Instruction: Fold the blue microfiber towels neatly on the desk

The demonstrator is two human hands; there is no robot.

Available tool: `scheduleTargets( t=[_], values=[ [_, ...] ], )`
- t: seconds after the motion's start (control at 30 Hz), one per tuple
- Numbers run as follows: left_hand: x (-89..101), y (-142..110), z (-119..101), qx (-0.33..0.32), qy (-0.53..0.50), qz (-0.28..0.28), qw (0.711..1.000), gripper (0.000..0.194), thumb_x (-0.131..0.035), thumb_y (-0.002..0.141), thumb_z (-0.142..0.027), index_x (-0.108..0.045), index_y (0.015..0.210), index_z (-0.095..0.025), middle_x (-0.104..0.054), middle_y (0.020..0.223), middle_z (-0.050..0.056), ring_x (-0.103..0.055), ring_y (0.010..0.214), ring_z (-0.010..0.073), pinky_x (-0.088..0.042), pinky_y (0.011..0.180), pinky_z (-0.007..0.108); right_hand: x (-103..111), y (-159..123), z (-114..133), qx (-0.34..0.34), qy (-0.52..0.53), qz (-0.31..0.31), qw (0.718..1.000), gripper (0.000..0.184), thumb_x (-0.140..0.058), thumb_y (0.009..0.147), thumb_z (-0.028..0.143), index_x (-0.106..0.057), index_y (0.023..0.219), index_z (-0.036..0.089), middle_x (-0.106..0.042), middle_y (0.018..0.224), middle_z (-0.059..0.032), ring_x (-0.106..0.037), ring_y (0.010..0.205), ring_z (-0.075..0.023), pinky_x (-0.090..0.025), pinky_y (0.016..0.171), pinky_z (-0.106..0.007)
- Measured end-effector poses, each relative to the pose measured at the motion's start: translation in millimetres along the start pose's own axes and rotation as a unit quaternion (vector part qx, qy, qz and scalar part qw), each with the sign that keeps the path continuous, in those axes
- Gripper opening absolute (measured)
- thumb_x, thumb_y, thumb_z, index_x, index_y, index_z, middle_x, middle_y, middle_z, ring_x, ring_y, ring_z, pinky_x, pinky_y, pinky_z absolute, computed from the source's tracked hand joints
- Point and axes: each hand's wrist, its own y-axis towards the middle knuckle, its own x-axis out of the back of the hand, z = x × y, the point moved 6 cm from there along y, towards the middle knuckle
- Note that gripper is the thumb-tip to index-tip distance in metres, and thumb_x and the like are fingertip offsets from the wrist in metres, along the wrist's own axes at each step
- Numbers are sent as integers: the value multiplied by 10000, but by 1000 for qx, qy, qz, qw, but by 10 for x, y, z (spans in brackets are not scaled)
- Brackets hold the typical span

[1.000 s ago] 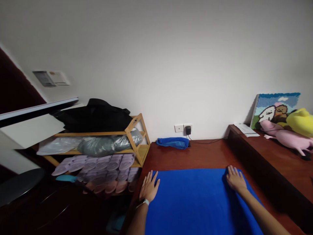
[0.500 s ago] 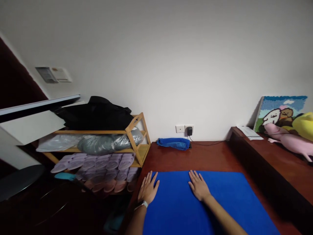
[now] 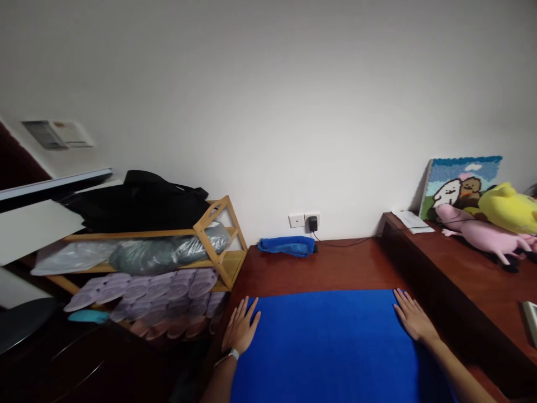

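Note:
A blue cloth lies spread flat over the reddish-brown wooden table. My left hand rests flat at the cloth's far left corner, fingers apart, with a watch on that wrist. At the far right corner my right hand lies palm down, its fingers stretched out on the cloth's edge. Neither hand grips anything. Beyond the cloth, a bunched blue fabric bundle sits against the wall.
On the left stands a wooden shoe rack with purple slippers and a black bag. A black plug with a cable is in the wall outlet. The raised right surface holds papers, a pink plush toy and a picture.
My right hand has slid right across the cloth, from its middle to its far right corner. My left hand stays on the left corner. The view has turned slightly right.

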Motion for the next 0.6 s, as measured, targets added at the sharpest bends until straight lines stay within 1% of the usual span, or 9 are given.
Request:
scheduleTargets(
  t=[0.13,0.23,0.3,0.33,0.37,0.43,0.47,0.53,0.6],
  values=[
    [50,17,-35,1,8,11,1000,577,-348,1058,-487,-418,1588,-270,-332,1708,92,-313,1565,261,-266,1269,489,76,-29,61,-1,23,-10,1000,847,-148,943,569,-308,1631,102,-273,1708,-79,-176,1589,-254,-178,1300,-433],
    [170,-2,-119,-3,11,7,1000,557,-331,1062,-432,-433,1579,-254,-355,1697,90,-328,1559,255,-267,1272,495,229,-43,157,-10,46,-20,999,815,-210,936,532,-370,1609,102,-331,1682,-109,-232,1575,-305,-219,1286,-466],
    [272,-83,-174,-3,9,-7,1000,550,-323,1061,-407,-450,1570,-241,-389,1681,92,-343,1552,258,-280,1270,503,361,-93,343,-30,66,-53,996,776,-208,953,492,-395,1600,107,-357,1665,-136,-242,1571,-334,-222,1280,-499],
    [320,-157,-196,-2,7,-14,1000,550,-318,1061,-403,-462,1562,-229,-407,1671,97,-352,1547,261,-291,1267,502,416,-145,509,-34,77,-74,994,764,-193,967,469,-392,1598,87,-353,1664,-155,-234,1574,-346,-210,1283,-513],
    [361,-256,-218,-2,3,-19,1000,551,-314,1062,-405,-476,1554,-218,-423,1662,101,-363,1542,263,-304,1264,497,449,-220,728,-30,87,-93,991,755,-180,981,450,-382,1596,62,-346,1665,-169,-225,1576,-350,-194,1288,-518],
    [418,-521,-261,-12,-5,-23,1000,555,-303,1067,-423,-491,1544,-210,-437,1654,102,-381,1533,259,-325,1259,480,418,-435,1335,18,100,-103,990,738,-178,1012,430,-354,1592,9,-328,1673,-181,-214,1579,-336,-166,1303,-503],
    [433,-676,-283,-23,-9,-23,999,556,-297,1070,-432,-485,1549,-219,-430,1659,95,-380,1534,253,-326,1261,473,355,-574,1689,48,103,-95,989,725,-202,1022,451,-359,1596,37,-341,1673,-148,-230,1577,-309,-162,1310,-478],
    [445,-991,-308,-41,-9,-20,999,556,-298,1073,-445,-449,1572,-252,-391,1681,73,-357,1546,245,-317,1268,476,174,-896,2452,133,118,-63,982,709,-219,1047,502,-325,1620,100,-310,1687,-99,-201,1587,-277,-151,1315,-483],
    [434,-1249,-290,-37,0,-11,999,555,-319,1069,-452,-416,1590,-285,-366,1692,59,-343,1552,254,-316,1267,499,-3,-1208,3136,187,140,-38,972,680,-214,1059,528,-298,1637,179,-275,1697,-61,-208,1586,-254,-179,1309,-495]
  ],
)
